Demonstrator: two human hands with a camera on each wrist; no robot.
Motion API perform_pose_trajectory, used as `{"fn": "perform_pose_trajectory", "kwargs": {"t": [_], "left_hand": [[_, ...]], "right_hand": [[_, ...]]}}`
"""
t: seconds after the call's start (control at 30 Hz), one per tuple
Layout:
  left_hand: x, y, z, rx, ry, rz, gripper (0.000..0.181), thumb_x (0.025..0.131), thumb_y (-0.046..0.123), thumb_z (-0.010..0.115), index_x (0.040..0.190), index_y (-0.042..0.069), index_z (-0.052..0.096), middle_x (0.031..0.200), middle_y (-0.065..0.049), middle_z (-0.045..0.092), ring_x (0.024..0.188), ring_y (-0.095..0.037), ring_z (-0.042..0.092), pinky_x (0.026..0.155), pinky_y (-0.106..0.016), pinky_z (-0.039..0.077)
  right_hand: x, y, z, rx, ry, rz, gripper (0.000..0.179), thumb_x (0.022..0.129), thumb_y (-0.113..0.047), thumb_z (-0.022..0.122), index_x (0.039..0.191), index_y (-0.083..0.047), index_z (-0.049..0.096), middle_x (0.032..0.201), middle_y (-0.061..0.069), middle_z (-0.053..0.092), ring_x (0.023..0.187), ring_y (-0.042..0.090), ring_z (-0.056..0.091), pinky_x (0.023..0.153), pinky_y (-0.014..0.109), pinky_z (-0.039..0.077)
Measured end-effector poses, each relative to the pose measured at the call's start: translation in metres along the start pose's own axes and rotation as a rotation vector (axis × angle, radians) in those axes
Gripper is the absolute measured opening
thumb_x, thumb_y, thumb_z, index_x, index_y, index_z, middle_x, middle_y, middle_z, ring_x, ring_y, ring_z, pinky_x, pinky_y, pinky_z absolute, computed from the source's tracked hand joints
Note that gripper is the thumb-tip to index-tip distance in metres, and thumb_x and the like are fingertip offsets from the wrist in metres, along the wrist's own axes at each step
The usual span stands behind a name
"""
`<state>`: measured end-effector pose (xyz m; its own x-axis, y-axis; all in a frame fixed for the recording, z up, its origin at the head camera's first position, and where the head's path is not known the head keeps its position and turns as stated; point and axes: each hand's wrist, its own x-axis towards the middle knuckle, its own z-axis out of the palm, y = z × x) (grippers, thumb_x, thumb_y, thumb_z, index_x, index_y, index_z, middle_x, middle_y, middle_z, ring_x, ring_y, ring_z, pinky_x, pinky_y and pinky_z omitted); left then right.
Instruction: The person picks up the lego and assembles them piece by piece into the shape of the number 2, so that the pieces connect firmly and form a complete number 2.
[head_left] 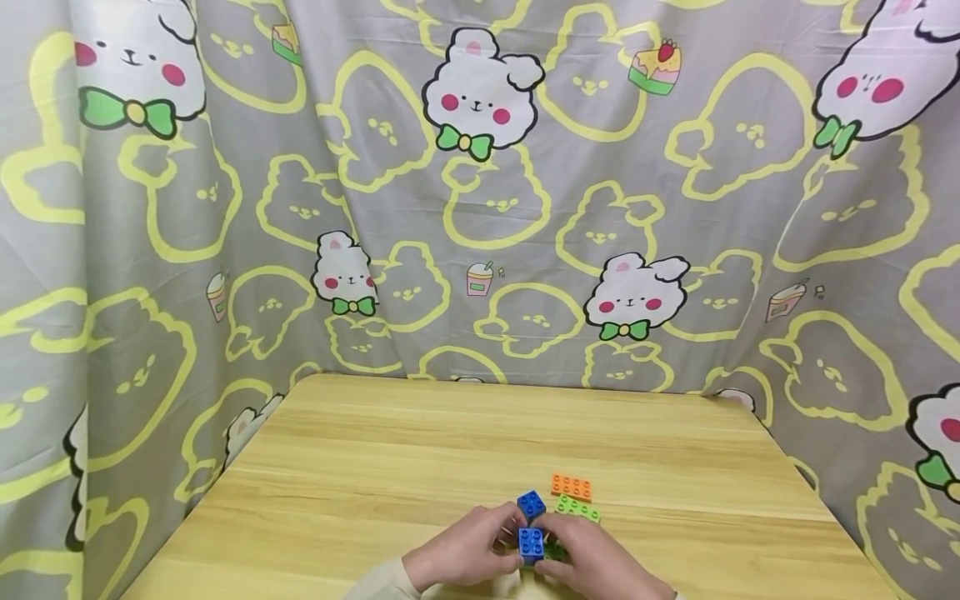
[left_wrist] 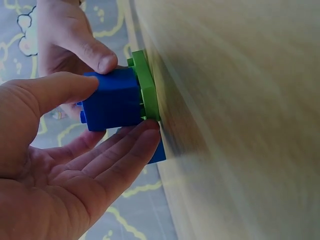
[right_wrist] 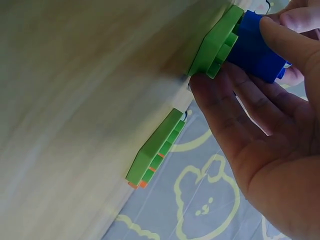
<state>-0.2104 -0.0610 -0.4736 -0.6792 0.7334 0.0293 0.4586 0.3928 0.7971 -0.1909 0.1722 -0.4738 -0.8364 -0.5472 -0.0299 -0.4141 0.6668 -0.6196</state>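
Observation:
Both hands hold a blue building brick, its studs facing up, over a green brick low on the table. My left hand has its thumb on one side of the blue brick, its fingers reaching down by the green brick. From the other side my right hand grips the blue brick between thumb and fingers, a fingertip right at the green brick's edge. In the left wrist view the blue brick sits against the green one's studs, offset toward one end. Just beyond the hands stands a second blue brick.
Behind the right hand lies another green brick, with an orange brick close beyond it. The wooden table reaches back to a patterned grey curtain, which also hangs along both sides.

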Motion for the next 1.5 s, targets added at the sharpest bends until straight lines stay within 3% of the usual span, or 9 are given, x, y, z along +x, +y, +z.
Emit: {"fn": "perform_pose_trajectory", "kwargs": {"t": [0.53,0.77,1.37,1.5], "left_hand": [[0.001,-0.0008,-0.0005,-0.001,-0.027,-0.026,0.025,0.094,0.008,0.073,0.11,0.017,0.057,0.108,0.0,0.075,0.094,-0.001,0.069,0.077,-0.018,0.056],[0.0015,0.0001,-0.0004,0.033,-0.019,-0.03,0.029,0.092,0.006,0.074,0.113,0.016,0.057,0.108,0.002,0.074,0.094,-0.003,0.068,0.078,-0.019,0.057],[0.0017,0.0002,0.0007,0.035,0.016,-0.052,0.024,0.095,0.011,0.073,0.115,0.015,0.061,0.11,0.0,0.074,0.096,-0.002,0.068,0.08,-0.019,0.056],[0.0017,0.0003,0.0015,0.033,0.025,-0.06,0.024,0.094,0.011,0.073,0.116,0.014,0.062,0.109,0.0,0.074,0.096,-0.002,0.069,0.08,-0.019,0.056]], "right_hand": [[0.0018,-0.0016,0.0006,0.01,-0.032,0.03,0.028,0.094,-0.036,0.075,0.116,-0.019,0.067,0.1,-0.017,0.066,0.082,0.0,0.056,0.069,0.026,0.047],[0.0017,-0.0019,-0.0001,-0.038,-0.028,0.035,0.041,0.095,-0.042,0.072,0.126,-0.017,0.065,0.111,-0.012,0.069,0.092,0.0,0.061,0.078,0.03,0.054],[0.0026,-0.0027,0.0019,-0.121,-0.024,0.039,0.044,0.096,-0.047,0.069,0.128,-0.018,0.066,0.118,-0.007,0.07,0.104,0.009,0.067,0.086,0.039,0.058],[0.0015,-0.0022,0.0027,-0.086,-0.018,0.042,0.049,0.095,-0.048,0.069,0.133,-0.016,0.063,0.117,-0.008,0.07,0.101,0.007,0.065,0.083,0.036,0.057]]}}
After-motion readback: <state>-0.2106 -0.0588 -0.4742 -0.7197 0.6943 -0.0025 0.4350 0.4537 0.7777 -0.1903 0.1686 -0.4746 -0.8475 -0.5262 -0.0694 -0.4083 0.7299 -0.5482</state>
